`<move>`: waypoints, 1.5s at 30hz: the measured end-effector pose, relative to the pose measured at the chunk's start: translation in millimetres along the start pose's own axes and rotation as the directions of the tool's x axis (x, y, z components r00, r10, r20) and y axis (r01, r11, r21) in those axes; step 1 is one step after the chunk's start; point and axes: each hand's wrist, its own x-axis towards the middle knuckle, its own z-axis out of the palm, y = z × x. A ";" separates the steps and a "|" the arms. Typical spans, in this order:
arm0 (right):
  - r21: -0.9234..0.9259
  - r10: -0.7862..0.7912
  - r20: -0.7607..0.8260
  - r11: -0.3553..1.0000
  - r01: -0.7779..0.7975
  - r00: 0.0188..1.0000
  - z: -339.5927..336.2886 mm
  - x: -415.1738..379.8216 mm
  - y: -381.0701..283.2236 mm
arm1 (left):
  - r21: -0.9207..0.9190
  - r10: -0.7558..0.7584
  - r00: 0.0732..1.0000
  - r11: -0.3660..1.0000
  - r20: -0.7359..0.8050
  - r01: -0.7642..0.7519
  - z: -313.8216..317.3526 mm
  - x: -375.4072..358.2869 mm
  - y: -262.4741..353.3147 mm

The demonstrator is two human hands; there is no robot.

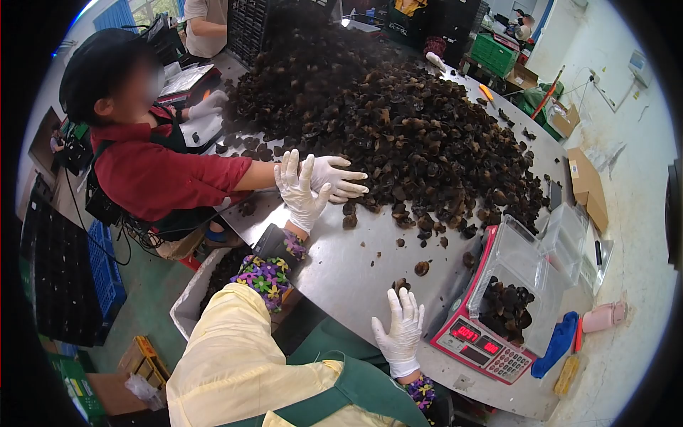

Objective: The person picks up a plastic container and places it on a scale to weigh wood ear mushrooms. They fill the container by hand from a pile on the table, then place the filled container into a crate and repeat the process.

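A single head-worn camera is looking forward and down from above the wearer's yellow sleeve [224, 341] and green apron [359, 391], which are filling much of the bottom edge. Its wide lens is bowing straight lines and leaving the corners black. The wearer's left hand [304, 196] and right hand [400, 333] are showing at close range, the left near the middle, the right lower and to the right. The counter [341, 263] is stretching away below the lens, with the dark heap [427, 149] lying farther out. The field is also reaching a co-worker [167, 178] at left, the wall [637, 135] at right and, farther off, a window [153, 8] at top left.
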 end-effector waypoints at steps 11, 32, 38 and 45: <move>-0.013 0.011 -0.005 1.000 -0.011 1.000 -0.6 0.4 -1.0 | 0.017 0.019 1.000 1.000 -0.001 -0.019 -1.1 2.1 1.2; -0.010 0.014 -0.001 1.000 -0.014 1.000 0.6 -0.3 -0.3 | -0.016 -0.009 1.000 1.000 0.022 0.010 2.5 -1.5 -2.7; -0.005 0.008 0.004 1.000 -0.008 1.000 0.5 -0.6 0.3 | -0.024 -0.014 1.000 1.000 0.021 0.015 2.4 -1.3 -1.9; -0.002 0.008 0.004 1.000 -0.008 1.000 0.1 -0.4 0.0 | -0.019 -0.017 1.000 1.000 0.020 0.017 2.9 -1.5 -1.8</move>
